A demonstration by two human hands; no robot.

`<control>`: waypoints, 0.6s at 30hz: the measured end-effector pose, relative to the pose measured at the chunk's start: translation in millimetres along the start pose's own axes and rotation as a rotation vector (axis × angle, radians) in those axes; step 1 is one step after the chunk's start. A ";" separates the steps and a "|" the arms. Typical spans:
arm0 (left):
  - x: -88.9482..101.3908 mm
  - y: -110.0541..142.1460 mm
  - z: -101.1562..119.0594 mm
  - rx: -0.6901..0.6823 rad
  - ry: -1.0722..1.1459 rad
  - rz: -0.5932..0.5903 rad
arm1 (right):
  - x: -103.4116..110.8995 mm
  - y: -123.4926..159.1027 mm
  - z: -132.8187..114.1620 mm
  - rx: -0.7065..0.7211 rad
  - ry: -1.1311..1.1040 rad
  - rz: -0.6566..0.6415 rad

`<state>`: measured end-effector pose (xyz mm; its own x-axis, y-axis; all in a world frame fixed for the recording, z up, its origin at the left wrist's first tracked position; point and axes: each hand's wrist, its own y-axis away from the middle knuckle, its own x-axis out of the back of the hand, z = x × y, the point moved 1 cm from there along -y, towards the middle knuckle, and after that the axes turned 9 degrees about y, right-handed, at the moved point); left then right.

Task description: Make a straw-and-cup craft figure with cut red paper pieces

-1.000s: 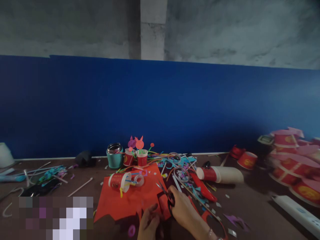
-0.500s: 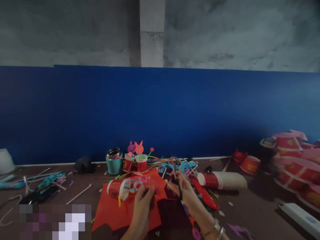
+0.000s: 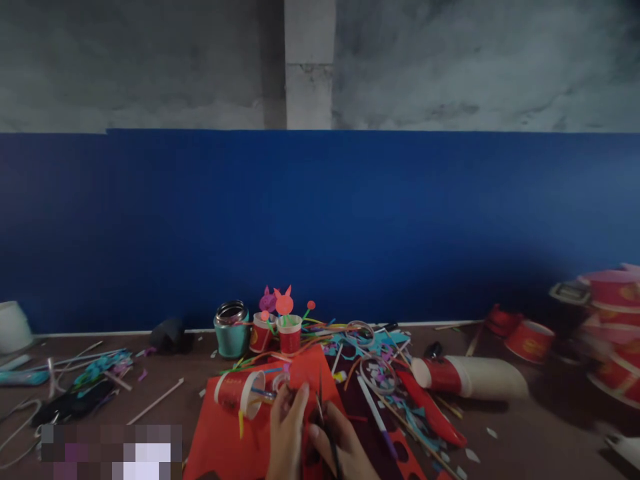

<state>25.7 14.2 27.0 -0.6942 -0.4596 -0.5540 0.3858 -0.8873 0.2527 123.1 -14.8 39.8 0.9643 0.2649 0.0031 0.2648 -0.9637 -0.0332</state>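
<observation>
My left hand (image 3: 286, 427) is closed in a pinch on a small piece of red paper (image 3: 305, 371), whose outline blends with the red sheet (image 3: 225, 440) beneath. Close beside it on the right, my right hand (image 3: 340, 437) grips a pair of scissors (image 3: 321, 400). Their blades point away from me, next to the paper in my left hand. Whether the blades touch the paper is hard to make out. On the red sheet, left of my hands, a red paper cup (image 3: 231, 393) lies on its side with thin coloured sticks in its mouth.
Behind the sheet stand a teal metal jar (image 3: 231, 333) and a paper cup (image 3: 290, 337) with a red cat-head cutout. To the right lie a white marker (image 3: 376, 417), tape roll (image 3: 377, 373), stacked cups (image 3: 470, 377) and paper scraps. A dark cord bundle (image 3: 70, 403) lies left.
My right hand has moved left and nearer to me with the scissors, beside my left hand. A red paper piece now shows at my left fingertips. The view has turned slightly left.
</observation>
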 end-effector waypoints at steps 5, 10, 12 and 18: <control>3.1 5.4 -5.9 0.046 -0.018 -0.084 | 1.4 0.6 19.7 -0.050 0.001 0.091; 8.6 5.0 -9.3 0.042 -0.041 -0.049 | 1.5 2.6 16.1 -0.034 0.001 0.087; 9.3 5.7 -9.3 0.045 -0.042 -0.029 | 2.4 3.8 10.7 -0.021 0.008 0.065; 5.7 10.8 -7.4 0.063 0.010 -0.074 | 3.3 7.6 -1.5 -0.027 0.021 0.069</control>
<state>30.4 2.3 20.7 -0.7130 -0.3924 -0.5811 0.2943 -0.9197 0.2600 128.2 -21.3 41.1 0.9801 0.1974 0.0229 0.1976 -0.9803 -0.0074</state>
